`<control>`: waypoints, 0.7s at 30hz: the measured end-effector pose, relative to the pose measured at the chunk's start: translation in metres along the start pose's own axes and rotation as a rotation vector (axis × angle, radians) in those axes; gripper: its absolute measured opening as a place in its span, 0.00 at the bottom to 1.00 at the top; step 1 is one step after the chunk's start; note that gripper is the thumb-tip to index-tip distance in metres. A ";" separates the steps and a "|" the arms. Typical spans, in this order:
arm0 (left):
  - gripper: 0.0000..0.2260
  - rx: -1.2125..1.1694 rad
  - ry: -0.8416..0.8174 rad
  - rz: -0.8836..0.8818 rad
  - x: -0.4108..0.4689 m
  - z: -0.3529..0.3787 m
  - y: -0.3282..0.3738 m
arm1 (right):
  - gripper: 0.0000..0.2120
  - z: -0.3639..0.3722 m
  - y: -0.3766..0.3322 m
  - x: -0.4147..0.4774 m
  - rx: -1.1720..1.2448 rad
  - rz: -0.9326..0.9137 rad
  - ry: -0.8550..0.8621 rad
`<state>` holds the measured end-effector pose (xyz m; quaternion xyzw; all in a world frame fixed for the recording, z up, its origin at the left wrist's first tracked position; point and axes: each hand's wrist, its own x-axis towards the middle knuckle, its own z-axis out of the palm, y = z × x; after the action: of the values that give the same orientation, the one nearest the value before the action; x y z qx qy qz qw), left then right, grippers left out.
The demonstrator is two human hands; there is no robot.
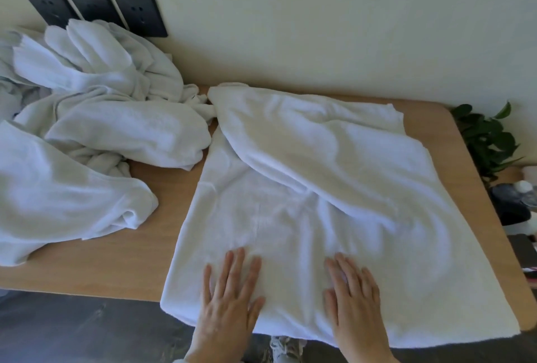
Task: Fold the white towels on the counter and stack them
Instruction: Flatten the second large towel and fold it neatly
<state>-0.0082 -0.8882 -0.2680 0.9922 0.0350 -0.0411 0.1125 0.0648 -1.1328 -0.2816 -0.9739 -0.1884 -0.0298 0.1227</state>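
Right now, large white terry towel [305, 217] lies spread on light wooden tabletop [116, 252], far part folded over diagonally, near edge overhanging. Crumpled white towel pile [96, 107] sits to its left. Left hand [229, 301] & right hand [354, 301] press flat on towel's near part, fingers straight, both grips released.

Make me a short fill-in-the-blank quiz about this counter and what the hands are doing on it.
1. The spread towel has ____ hands pressing flat on it: the left hand and the right hand.
2. The crumpled pile of towels lies on the counter to the person's ____.
3. On the wall behind that pile are ____ black sockets.

Missing words: two; left; three.
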 end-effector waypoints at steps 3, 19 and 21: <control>0.24 0.009 0.020 0.075 0.020 -0.006 -0.009 | 0.18 -0.009 0.003 0.032 0.003 -0.065 0.019; 0.26 0.058 0.020 -0.099 0.168 -0.014 -0.059 | 0.27 0.019 0.018 0.159 -0.042 -0.100 -0.047; 0.26 0.058 0.020 -0.096 0.168 -0.014 -0.059 | 0.27 0.019 0.017 0.158 -0.052 -0.107 -0.057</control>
<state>0.1552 -0.8175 -0.2828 0.9926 0.0825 -0.0374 0.0814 0.2182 -1.0863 -0.2874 -0.9658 -0.2429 -0.0133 0.0903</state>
